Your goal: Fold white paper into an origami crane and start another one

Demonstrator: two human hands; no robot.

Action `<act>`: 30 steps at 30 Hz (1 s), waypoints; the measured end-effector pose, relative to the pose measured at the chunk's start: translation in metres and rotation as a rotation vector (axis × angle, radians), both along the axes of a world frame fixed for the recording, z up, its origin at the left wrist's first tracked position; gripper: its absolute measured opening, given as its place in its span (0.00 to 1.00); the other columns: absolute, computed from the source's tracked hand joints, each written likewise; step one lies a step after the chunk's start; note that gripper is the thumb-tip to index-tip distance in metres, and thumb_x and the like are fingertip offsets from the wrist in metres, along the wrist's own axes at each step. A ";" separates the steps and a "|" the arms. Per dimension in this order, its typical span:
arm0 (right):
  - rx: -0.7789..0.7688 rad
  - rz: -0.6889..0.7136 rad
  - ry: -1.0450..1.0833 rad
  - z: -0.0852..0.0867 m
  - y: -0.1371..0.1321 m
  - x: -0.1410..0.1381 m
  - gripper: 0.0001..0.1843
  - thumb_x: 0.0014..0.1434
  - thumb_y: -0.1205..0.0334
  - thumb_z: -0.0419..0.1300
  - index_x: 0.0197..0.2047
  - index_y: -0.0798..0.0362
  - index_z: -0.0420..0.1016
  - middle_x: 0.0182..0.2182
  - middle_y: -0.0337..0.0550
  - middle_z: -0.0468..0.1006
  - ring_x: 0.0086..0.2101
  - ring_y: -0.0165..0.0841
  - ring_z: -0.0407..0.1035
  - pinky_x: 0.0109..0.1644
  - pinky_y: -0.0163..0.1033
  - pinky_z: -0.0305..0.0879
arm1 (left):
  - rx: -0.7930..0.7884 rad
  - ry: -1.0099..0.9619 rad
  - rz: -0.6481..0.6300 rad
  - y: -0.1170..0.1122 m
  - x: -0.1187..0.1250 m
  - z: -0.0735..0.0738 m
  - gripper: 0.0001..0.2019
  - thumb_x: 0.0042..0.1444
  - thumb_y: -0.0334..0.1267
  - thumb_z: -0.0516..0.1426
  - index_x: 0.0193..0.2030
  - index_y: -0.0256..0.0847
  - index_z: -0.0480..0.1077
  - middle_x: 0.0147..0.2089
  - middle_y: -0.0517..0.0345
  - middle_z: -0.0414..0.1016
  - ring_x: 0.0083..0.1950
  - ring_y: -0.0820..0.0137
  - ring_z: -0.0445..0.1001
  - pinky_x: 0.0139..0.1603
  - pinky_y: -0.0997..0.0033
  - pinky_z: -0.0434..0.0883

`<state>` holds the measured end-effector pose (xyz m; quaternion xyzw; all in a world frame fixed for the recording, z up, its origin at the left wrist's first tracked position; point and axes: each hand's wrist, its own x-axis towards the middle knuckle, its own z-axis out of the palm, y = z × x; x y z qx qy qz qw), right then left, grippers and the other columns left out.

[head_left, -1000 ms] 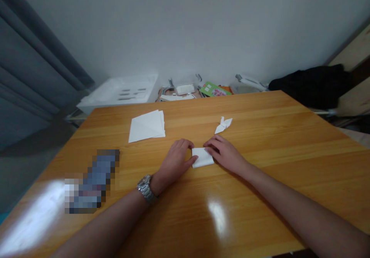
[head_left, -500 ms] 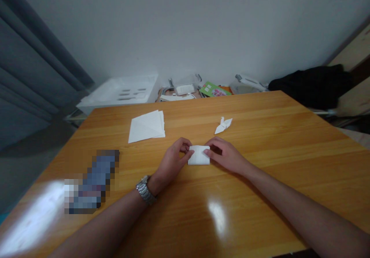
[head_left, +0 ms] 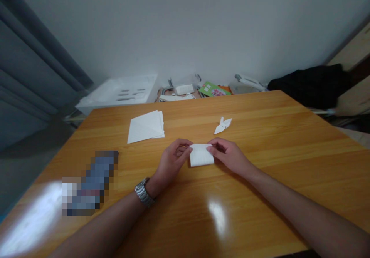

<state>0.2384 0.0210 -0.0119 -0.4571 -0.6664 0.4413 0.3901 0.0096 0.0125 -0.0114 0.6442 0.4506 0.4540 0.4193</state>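
A small folded sheet of white paper is held just over the wooden table, between my two hands. My left hand, with a metal watch on its wrist, pinches the paper's upper left corner between thumb and fingers. At the upper right corner my right hand grips it the same way, thumb on the near face. The fingertips behind the paper are partly hidden. Beyond my right hand a folded white paper crane rests on the table.
A stack of white paper sheets lies at the back left of the wooden table. A pixelated dark object lies at the left. Behind the far edge are a white foam tray, a green booklet and black cloth.
The folded paper has tilted up a little and shows a larger face. Both hands have shifted slightly, the right one a bit to the right, and still hold the corners.
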 end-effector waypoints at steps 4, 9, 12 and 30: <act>0.007 0.005 0.002 0.000 -0.002 0.000 0.11 0.64 0.54 0.61 0.41 0.53 0.76 0.35 0.42 0.79 0.35 0.34 0.72 0.41 0.38 0.68 | 0.005 -0.015 0.019 -0.001 0.001 0.003 0.08 0.61 0.38 0.60 0.45 0.39 0.73 0.38 0.57 0.78 0.38 0.71 0.78 0.39 0.75 0.76; 0.052 -0.012 0.006 0.004 -0.004 -0.001 0.13 0.63 0.55 0.61 0.48 0.51 0.76 0.39 0.43 0.80 0.38 0.35 0.74 0.44 0.40 0.69 | -0.006 -0.035 0.013 -0.001 0.002 0.002 0.09 0.60 0.39 0.61 0.45 0.39 0.72 0.39 0.56 0.78 0.38 0.71 0.78 0.39 0.74 0.76; 0.084 -0.021 -0.019 0.007 -0.006 0.000 0.12 0.63 0.55 0.61 0.47 0.51 0.77 0.39 0.44 0.81 0.38 0.36 0.74 0.45 0.41 0.70 | -0.008 -0.035 0.012 -0.002 0.001 0.002 0.10 0.60 0.40 0.61 0.45 0.39 0.72 0.39 0.56 0.78 0.38 0.71 0.78 0.39 0.74 0.76; 0.104 -0.024 -0.023 0.006 -0.007 0.001 0.12 0.64 0.55 0.61 0.47 0.50 0.78 0.39 0.43 0.81 0.39 0.35 0.75 0.45 0.41 0.70 | 0.002 0.011 0.043 -0.001 0.001 0.002 0.10 0.61 0.42 0.60 0.44 0.39 0.72 0.41 0.54 0.79 0.40 0.68 0.79 0.40 0.71 0.77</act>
